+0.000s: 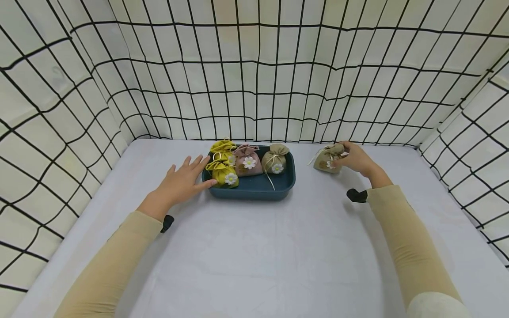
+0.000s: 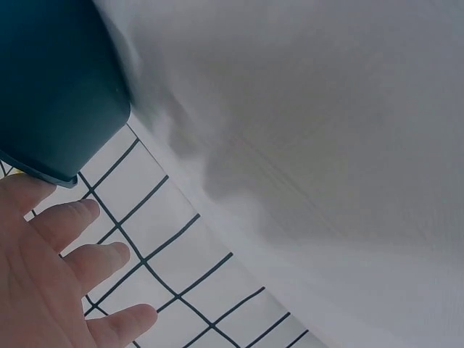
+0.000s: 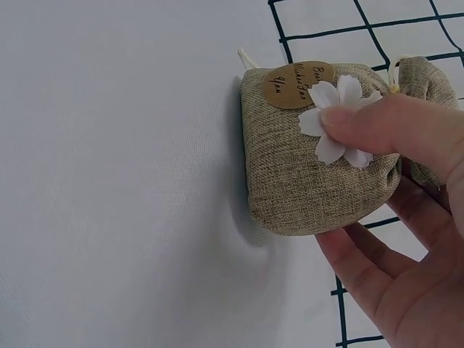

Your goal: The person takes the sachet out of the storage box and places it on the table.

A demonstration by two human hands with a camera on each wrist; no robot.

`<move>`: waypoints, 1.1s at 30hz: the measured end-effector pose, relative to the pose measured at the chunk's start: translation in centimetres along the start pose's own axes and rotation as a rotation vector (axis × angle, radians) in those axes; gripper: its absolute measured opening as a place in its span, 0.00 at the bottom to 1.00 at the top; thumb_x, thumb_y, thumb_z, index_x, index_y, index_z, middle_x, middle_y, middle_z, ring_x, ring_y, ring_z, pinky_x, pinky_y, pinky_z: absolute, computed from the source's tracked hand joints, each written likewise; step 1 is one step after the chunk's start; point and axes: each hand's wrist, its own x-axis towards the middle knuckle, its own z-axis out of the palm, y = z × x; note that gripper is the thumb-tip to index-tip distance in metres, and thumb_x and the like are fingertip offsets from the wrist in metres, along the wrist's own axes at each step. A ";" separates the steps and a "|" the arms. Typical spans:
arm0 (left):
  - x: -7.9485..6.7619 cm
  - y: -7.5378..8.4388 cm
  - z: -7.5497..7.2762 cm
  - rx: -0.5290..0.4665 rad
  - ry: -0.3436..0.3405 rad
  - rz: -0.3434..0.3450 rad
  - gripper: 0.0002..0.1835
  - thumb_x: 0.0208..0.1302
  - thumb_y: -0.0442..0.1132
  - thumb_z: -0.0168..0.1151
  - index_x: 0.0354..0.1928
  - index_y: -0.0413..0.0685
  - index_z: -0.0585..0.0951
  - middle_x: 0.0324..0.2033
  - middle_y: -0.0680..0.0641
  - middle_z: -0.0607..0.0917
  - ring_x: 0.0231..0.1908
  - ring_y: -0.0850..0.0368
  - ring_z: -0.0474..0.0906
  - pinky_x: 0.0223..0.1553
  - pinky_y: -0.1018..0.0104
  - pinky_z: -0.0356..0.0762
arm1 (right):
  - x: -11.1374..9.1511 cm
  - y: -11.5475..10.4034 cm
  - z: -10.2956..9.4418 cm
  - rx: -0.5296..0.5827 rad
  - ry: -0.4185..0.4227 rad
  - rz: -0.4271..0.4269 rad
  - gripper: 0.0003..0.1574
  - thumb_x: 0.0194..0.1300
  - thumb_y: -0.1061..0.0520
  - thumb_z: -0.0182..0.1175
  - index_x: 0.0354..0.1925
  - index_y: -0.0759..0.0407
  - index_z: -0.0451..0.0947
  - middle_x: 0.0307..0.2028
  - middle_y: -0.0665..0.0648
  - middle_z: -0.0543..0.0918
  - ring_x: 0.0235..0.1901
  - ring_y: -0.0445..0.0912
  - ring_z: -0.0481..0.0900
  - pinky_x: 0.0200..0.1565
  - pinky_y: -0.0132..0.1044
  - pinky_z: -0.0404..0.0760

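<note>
The right hand (image 1: pixel 358 160) is closed in a pinch on a beige, coarse-woven fabric drawstring pouch (image 1: pixel 323 163); in the right wrist view the thumb presses across its white fabric flower (image 3: pixel 330 150), with other fingers behind and beneath. An oval brown tag (image 3: pixel 284 94) with black lettering is fixed beside the flower. This pouch is at the far side of the white-covered table (image 1: pixel 254 247), to the right of and apart from a dark teal rectangular tray (image 1: pixel 254 193) with rounded corners; whether its base touches the table cannot be determined. The left hand (image 1: pixel 179 183) is spread, fingers extended and apart, at the tray's left end, a fingertip meeting the rim; it grips nothing. The tray contains four pouches. Two bright yellow fabric pouches, the front one (image 1: pixel 218 176) and the rear one (image 1: pixel 222 146), occupy the left end, one behind the other. A dusty-pink fabric pouch (image 1: pixel 241 167) stands beside them, and a second beige drawstring pouch (image 1: pixel 268 162) stands toward the right end, its pale cord trailing forward. White flowers are visible on the tray's pouches. Both forearms wear tan sleeves (image 1: pixel 409 238). A white backdrop with black grid netting (image 1: pixel 259 62) encloses the table's far side and flanks.
</note>
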 end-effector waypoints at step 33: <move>0.1 0.1 -0.1 0.001 -0.012 -0.009 0.51 0.72 0.75 0.42 0.84 0.50 0.46 0.80 0.37 0.48 0.77 0.30 0.39 0.69 0.23 0.39 | -0.6 1.9 -0.2 0.108 -0.041 0.023 0.52 0.72 0.55 0.65 0.80 0.69 0.47 0.77 0.73 0.55 0.75 0.64 0.56 0.72 0.59 0.61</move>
